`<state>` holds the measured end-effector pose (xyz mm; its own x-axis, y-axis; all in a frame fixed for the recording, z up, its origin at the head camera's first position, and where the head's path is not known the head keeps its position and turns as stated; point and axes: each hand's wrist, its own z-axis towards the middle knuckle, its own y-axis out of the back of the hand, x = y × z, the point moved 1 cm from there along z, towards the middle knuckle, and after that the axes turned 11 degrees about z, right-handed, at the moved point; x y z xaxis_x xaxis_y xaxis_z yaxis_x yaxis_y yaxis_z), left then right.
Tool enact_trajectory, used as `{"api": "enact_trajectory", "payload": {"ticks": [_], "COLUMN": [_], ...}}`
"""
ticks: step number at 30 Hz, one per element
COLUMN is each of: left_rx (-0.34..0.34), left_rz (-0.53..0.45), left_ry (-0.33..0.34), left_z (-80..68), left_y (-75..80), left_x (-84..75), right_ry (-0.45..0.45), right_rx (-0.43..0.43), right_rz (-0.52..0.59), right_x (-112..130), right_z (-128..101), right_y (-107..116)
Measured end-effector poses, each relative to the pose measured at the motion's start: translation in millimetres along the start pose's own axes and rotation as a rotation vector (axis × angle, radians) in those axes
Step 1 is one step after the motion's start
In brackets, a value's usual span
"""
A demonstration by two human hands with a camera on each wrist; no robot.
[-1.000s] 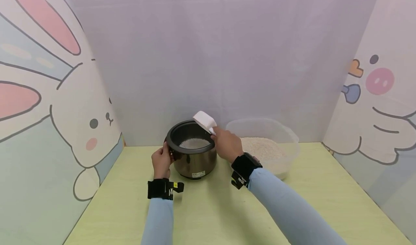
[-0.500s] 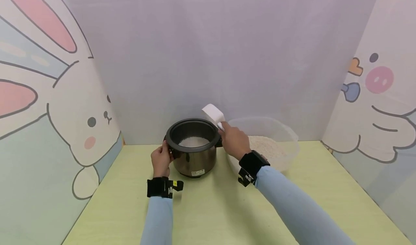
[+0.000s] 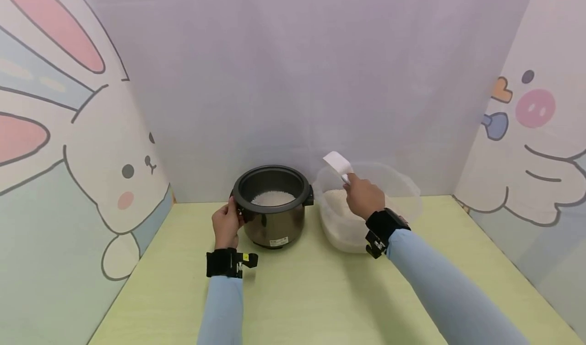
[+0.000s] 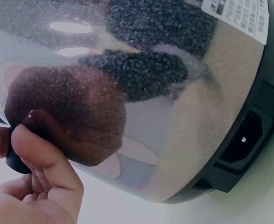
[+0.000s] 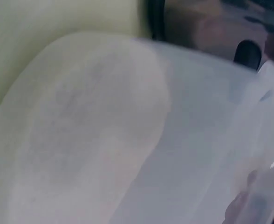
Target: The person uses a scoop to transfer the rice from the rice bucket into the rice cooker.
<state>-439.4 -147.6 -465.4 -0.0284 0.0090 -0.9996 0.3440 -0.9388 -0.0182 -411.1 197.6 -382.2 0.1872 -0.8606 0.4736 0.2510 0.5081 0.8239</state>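
A dark metallic rice cooker (image 3: 274, 228), lidless, has white rice (image 3: 273, 198) in its pot. My left hand (image 3: 225, 227) pinches its black side handle (image 4: 18, 161) between thumb and fingers, seen close in the left wrist view. To the right is a translucent plastic tub (image 3: 347, 244), partly filled with rice (image 3: 336, 200). Above the tub's left part, my right hand (image 3: 364, 197) grips a white measuring scoop (image 3: 338, 163) by its handle; the scoop's inside is hidden. In the right wrist view the tub wall (image 5: 207, 107) covers most of that hand.
Both stand on a pale yellow-green table (image 3: 293, 299), near a plain lilac back cloth (image 3: 293, 80). Side panels with a cartoon rabbit (image 3: 110, 182) and another cartoon animal (image 3: 526, 172) bound the table at left and right.
My right hand has carried the scoop from over the cooker's pot rightward to above the tub. My left hand stays on the cooker's handle.
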Motion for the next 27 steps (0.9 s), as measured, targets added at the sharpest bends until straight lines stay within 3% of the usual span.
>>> {"api": "enact_trajectory", "payload": {"ticks": [8,17,27], "left_rx": [0.005,-0.004,-0.012], "left_rz": [-0.009,-0.029,-0.020], "left_ry": [-0.011,-0.015,-0.024], "left_z": [1.3,0.4,-0.8], "left_y": [-0.2,-0.4,-1.2], "left_x": [-0.8,2.1,1.9], "right_ry": [-0.151,-0.256,-0.321], "right_rx": [0.127,0.236,0.309], "right_rz": [-0.023,-0.099,-0.142], "right_x": [-34.0,-70.8,-73.1], "right_z": [-1.6,-0.9,-2.8], "right_y": [17.2,19.3,18.6]}}
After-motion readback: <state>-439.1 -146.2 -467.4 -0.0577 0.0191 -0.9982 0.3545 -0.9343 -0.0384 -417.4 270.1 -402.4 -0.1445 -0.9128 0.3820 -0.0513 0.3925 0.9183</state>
